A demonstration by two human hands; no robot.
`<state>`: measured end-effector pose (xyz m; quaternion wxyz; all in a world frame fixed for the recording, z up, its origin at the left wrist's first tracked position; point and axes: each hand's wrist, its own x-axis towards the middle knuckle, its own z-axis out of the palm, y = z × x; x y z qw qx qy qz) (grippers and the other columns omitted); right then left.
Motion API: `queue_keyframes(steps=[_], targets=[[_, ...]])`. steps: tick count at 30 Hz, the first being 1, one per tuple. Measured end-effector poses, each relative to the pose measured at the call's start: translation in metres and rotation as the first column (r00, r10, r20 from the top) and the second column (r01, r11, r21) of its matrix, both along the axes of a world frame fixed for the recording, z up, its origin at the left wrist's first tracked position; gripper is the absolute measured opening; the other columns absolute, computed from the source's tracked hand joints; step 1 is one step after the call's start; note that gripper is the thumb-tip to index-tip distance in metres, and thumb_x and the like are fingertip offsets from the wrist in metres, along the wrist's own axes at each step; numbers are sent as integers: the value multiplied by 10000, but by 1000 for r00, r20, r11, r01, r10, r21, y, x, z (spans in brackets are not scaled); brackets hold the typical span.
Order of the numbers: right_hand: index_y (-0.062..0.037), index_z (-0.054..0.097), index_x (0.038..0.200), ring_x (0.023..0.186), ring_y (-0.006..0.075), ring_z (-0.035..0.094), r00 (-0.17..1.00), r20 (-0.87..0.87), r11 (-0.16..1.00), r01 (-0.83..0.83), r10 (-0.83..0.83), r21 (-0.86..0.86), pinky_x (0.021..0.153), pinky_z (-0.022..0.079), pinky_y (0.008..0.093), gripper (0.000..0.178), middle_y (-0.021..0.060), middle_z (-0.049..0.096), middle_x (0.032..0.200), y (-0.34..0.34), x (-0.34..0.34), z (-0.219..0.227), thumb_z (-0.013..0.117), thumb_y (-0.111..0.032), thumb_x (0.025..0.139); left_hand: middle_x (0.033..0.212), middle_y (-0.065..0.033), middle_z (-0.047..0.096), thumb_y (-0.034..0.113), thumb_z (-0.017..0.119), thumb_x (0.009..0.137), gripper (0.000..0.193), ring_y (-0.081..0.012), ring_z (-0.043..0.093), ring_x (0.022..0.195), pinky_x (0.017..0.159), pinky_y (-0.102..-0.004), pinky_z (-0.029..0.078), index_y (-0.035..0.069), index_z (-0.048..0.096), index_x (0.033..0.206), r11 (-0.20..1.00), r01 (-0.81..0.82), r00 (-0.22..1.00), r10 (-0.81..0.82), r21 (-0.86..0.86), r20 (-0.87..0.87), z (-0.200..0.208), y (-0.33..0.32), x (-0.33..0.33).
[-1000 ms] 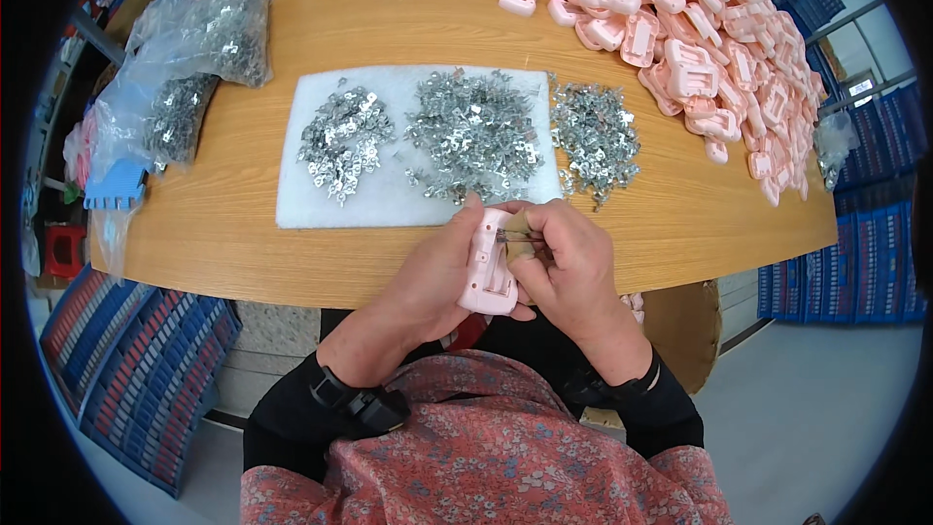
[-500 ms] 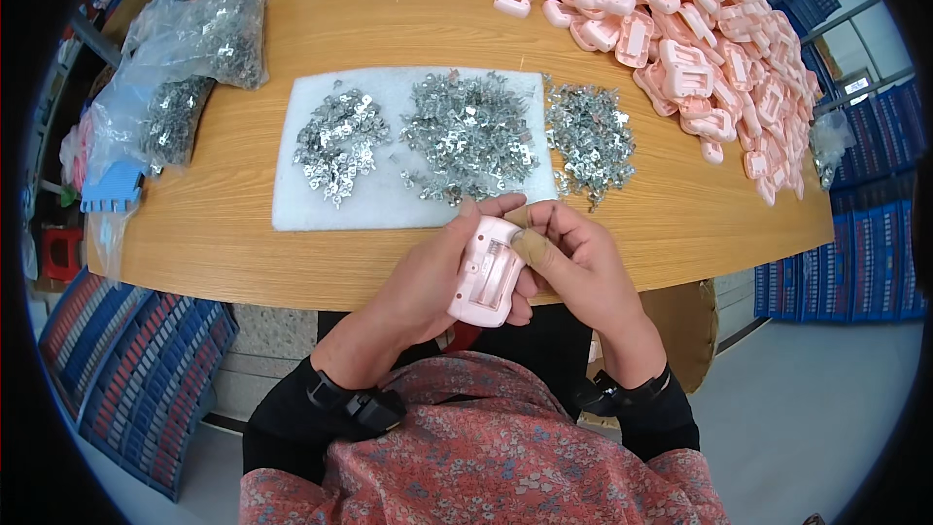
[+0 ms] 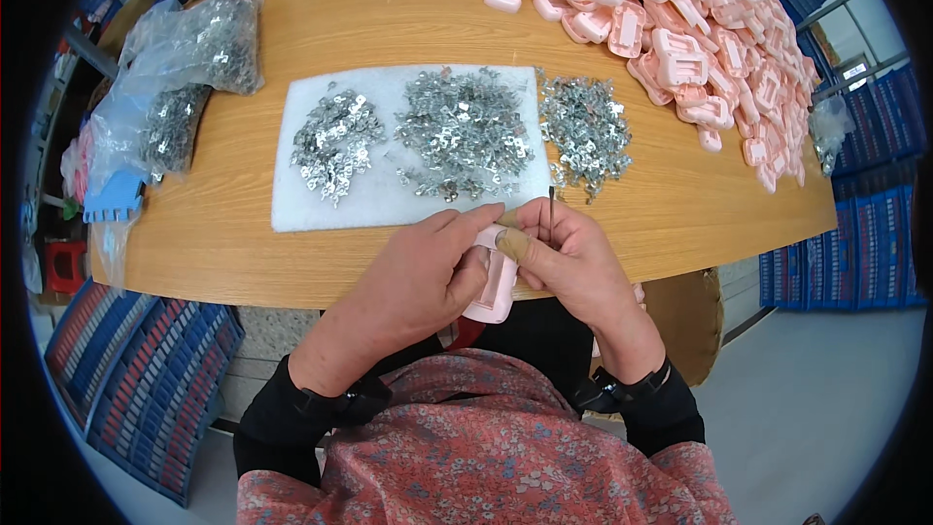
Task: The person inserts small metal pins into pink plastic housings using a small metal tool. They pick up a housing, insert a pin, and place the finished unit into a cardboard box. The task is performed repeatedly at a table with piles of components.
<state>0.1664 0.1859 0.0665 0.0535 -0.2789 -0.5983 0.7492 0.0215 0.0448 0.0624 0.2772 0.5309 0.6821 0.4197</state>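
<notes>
The left hand point(image 3: 413, 267) is curled closed around a pink case point(image 3: 496, 299) by the near edge of the table point(image 3: 214, 253). The right hand point(image 3: 569, 258) is half curled, with its thumb on the case and a thin dark stick point(image 3: 552, 202) between its fingers. Farther away, shiny metal bits point(image 3: 462, 131) lie on a white mat point(image 3: 301, 214). A big pink heap point(image 3: 695, 53) sits far right.

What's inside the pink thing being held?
Part of a long hollow shows in the pink casing. The left hand and right hand cover other parts, so anything there can't be seen.
</notes>
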Motion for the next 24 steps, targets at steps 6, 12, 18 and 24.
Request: queue_keyframes(steps=[6,12,18,24], targets=[[6,596,1141,663,-2,434,981,-162,993,113,-107,28,589,358,163,216,-76,501,769,-3,0,-3,633,-112,963,943,-75,607,174,458,1006,369,-152,589,736,632,-298,488,20,528,1335,995,-73,306,84,-65,948,-18,-4,-8],[-3,606,1166,670,5,422,975,-221,969,62,-7,240,637,387,190,283,-74,452,724,-8,-11,-8,674,-28,893,865,-72,557,278,446,1017,436,-147,480,644,588,-277,408,11,482,1359,1000,2,-145,-21,22,989,-24,-6,-7],[-4,632,1106,685,9,449,991,-111,960,-39,72,276,654,419,202,224,-71,479,690,4,-11,-3,678,-46,891,847,-80,537,287,484,1001,428,-174,463,646,583,-288,388,43,477,1352,994,98,-177,-37,55,983,-29,-11,-5],[-18,582,1111,760,15,491,992,-125,989,49,-31,139,676,415,192,242,-45,548,814,6,2,2,691,-76,902,924,-40,545,235,484,1013,490,-138,497,744,646,-266,421,44,417,1458,998,1,286,66,-70,956,-10,-5,1]])
